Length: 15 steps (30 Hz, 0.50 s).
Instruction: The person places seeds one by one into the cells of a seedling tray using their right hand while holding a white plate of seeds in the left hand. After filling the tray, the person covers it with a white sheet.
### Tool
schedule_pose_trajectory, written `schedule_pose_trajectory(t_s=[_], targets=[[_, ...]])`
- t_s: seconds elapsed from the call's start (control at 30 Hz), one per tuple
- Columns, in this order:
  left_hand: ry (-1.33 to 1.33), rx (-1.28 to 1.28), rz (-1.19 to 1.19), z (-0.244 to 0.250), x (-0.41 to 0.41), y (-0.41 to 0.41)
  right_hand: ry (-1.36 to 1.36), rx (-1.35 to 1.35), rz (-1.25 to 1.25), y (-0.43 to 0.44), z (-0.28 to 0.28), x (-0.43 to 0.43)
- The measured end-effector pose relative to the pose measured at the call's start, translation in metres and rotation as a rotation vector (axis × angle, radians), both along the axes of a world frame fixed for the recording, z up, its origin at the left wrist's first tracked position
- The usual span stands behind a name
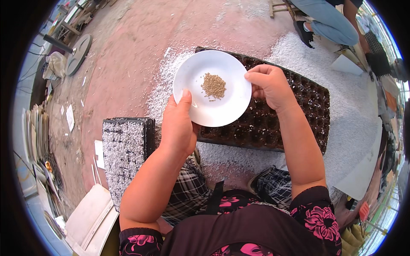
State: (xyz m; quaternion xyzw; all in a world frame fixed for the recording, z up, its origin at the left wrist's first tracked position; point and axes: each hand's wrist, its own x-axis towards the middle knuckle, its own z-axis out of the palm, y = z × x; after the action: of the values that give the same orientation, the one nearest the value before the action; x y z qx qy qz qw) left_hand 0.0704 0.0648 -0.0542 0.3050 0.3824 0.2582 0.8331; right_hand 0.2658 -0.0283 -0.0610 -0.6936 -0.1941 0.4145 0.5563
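Observation:
A white plate [221, 110] is held up before me, with a small heap of tan seeds [213, 85] near its middle. My left hand [179, 124] grips its lower left rim, thumb on top and fingers underneath. At the right rim, my right hand [267, 83] pinches the edge between thumb and fingers. Below the plate lies a black seedling tray [301, 118], its cells filled with dark soil flecked with white grains. The plate hides the tray's left part.
White granules, likely perlite, form a pile [349, 105] at the right. Stacked seedling trays [125, 153] topped with white grains stand at the left. Another person's leg [330, 22] is at the upper right. A round metal base with a post [78, 54] and cardboard [91, 217] lie leftward.

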Motion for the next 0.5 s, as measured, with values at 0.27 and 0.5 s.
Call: schedule_pose_trajectory(t_s=[0.27,0.5], targets=[[0.04,0.029,0.033,0.003,0.001,0.004,-0.472,-0.127,-0.246,-0.013,-0.044,0.07],[0.048,0.011,0.026,0.005,0.002,0.002,-0.64,-0.174,-0.246,-0.015,-0.049,0.078]])
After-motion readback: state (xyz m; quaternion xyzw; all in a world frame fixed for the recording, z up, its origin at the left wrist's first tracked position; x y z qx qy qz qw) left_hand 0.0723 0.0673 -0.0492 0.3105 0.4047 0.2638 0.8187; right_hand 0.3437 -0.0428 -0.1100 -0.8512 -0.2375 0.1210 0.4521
